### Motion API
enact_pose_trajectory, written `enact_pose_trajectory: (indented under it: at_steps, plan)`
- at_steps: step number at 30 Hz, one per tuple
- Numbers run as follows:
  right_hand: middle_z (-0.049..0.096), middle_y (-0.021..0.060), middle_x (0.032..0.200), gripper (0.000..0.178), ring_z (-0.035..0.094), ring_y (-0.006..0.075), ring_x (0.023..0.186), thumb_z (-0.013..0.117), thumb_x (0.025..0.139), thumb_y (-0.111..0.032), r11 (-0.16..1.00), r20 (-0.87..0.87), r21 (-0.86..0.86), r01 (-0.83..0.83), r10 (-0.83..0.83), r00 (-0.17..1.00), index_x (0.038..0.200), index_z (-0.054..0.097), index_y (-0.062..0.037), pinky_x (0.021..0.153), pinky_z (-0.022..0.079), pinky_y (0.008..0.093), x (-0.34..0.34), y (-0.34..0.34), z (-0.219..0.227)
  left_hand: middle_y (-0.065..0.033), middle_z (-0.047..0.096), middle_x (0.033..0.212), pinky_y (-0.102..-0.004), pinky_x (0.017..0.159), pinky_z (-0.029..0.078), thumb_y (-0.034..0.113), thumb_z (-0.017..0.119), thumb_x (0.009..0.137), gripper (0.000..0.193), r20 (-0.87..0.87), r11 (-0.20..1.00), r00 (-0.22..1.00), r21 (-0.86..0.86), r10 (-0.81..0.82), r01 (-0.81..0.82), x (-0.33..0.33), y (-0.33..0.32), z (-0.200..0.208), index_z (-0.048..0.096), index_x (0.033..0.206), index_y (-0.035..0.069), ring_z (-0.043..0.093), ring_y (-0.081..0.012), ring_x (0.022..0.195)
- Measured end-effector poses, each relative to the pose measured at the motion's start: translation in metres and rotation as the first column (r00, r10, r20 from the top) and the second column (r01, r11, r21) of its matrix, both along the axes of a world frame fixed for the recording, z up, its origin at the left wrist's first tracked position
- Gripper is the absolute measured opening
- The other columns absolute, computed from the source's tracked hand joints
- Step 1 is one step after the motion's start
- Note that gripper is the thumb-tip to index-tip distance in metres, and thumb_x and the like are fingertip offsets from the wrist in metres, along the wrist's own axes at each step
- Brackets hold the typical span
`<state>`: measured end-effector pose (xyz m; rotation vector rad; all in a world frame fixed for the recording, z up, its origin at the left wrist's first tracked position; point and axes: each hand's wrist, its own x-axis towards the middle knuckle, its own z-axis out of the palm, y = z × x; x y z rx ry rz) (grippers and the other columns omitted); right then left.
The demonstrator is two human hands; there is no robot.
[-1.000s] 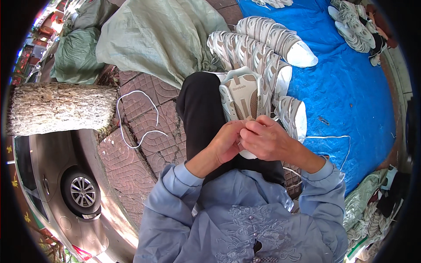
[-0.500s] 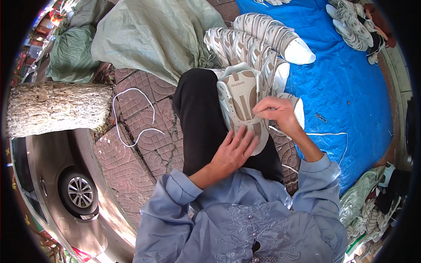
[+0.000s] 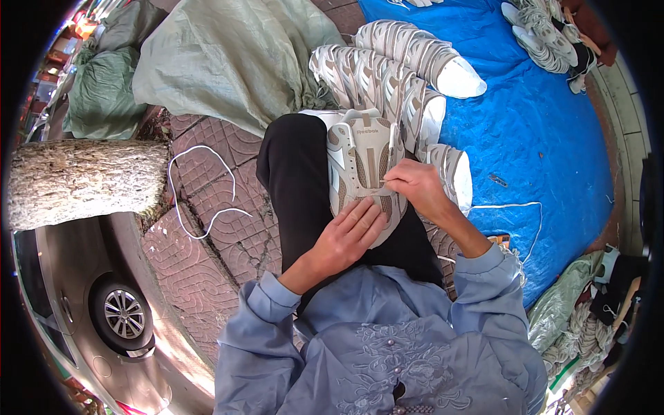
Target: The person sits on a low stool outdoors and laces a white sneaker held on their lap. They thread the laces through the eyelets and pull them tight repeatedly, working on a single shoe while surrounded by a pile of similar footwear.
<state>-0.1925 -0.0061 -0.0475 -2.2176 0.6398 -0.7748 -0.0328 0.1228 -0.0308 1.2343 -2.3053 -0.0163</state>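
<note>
Sneaker (image 3: 341, 166), beige and white, lies over the person's lap beside the left leg of the black trousers (image 3: 290, 169), its toe toward the body and its collar facing away. The tongue (image 3: 371, 149) stands upright between the open sides, and a row of small eyelets shows along the left one. The left hand (image 3: 346, 232) lies across the toe, palm down, its fingers straight and close together, pressed on the upper. The right hand (image 3: 415, 187) is at the base of the tongue, its fingers pinched narrow; a pale sliver shows at the tips, too small to tell what it is.

Just beyond the right hand, nested sneakers (image 3: 453, 169) stand in a short stack, with two longer rows (image 3: 415, 55) farther off, at the edge of a blue sheet (image 3: 553, 159). A thin white cord (image 3: 512, 205) runs over the sheet. Another white lace (image 3: 200, 146) curls on the red paving (image 3: 187, 270) at left, near a tree trunk (image 3: 83, 180). Beyond the knees spreads a grey-green sack (image 3: 228, 62); a brown car (image 3: 69, 277) fills the lower left.
</note>
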Motion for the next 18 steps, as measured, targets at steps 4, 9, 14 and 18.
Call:
enact_pose_trajectory:
  at_steps: [4, 9, 14, 18]
  plan:
    - [0.049, 0.0095, 0.064, 0.007, 0.053, 0.0227, 0.054, 0.060, 0.067, -0.007, 0.932, -0.197, -0.355, -0.077, 0.006, 0.980, 0.068, 0.054, -0.0024, 0.047, 0.044, 0.0325, 0.000, 0.003, 0.001, -0.0174, 0.051, 0.111, -0.0412, 0.091, 0.040, 0.009, 0.053, 0.066, 0.043, 0.008, 1.000, 1.000, -0.003, -0.006, 0.006, -0.001, -0.001, -0.006, 0.053, 0.107, -0.003, 0.048, -0.0306, 0.108]
    - [0.047, 0.0101, 0.062, 0.007, 0.055, 0.0256, 0.056, 0.055, 0.065, -0.004, 0.919, -0.311, -0.389, -0.059, -0.071, 0.948, 0.065, 0.048, -0.0018, 0.046, 0.045, 0.0341, 0.007, 0.009, 0.012, -0.0161, 0.055, 0.105, -0.0400, 0.088, 0.043, 0.005, 0.055, 0.063, 0.038, -0.049, 0.999, 0.998, -0.016, 0.031, -0.032, -0.004, -0.003, -0.003, 0.057, 0.101, -0.003, 0.053, -0.0298, 0.103]
    - [0.049, 0.0095, 0.062, 0.005, 0.057, 0.0249, 0.056, 0.054, 0.065, -0.007, 0.894, -0.469, -0.425, -0.143, -0.082, 0.879, 0.066, 0.052, -0.0021, 0.044, 0.046, 0.0341, 0.017, 0.009, 0.020, -0.0174, 0.053, 0.108, -0.0411, 0.089, 0.041, 0.007, 0.054, 0.064, 0.041, -0.030, 1.000, 0.999, -0.023, 0.021, -0.022, -0.005, -0.004, -0.006, 0.054, 0.104, -0.003, 0.050, -0.0307, 0.106]
    - [0.050, 0.0091, 0.060, 0.007, 0.058, 0.0233, 0.054, 0.055, 0.064, -0.009, 0.865, -0.545, -0.451, -0.220, -0.071, 0.835, 0.065, 0.053, -0.0021, 0.043, 0.046, 0.0328, 0.021, 0.009, 0.024, -0.0184, 0.052, 0.110, -0.0417, 0.090, 0.041, 0.009, 0.052, 0.065, 0.043, -0.006, 1.000, 1.000, -0.013, 0.006, -0.006, -0.003, -0.003, -0.008, 0.053, 0.106, -0.004, 0.049, -0.0315, 0.106]
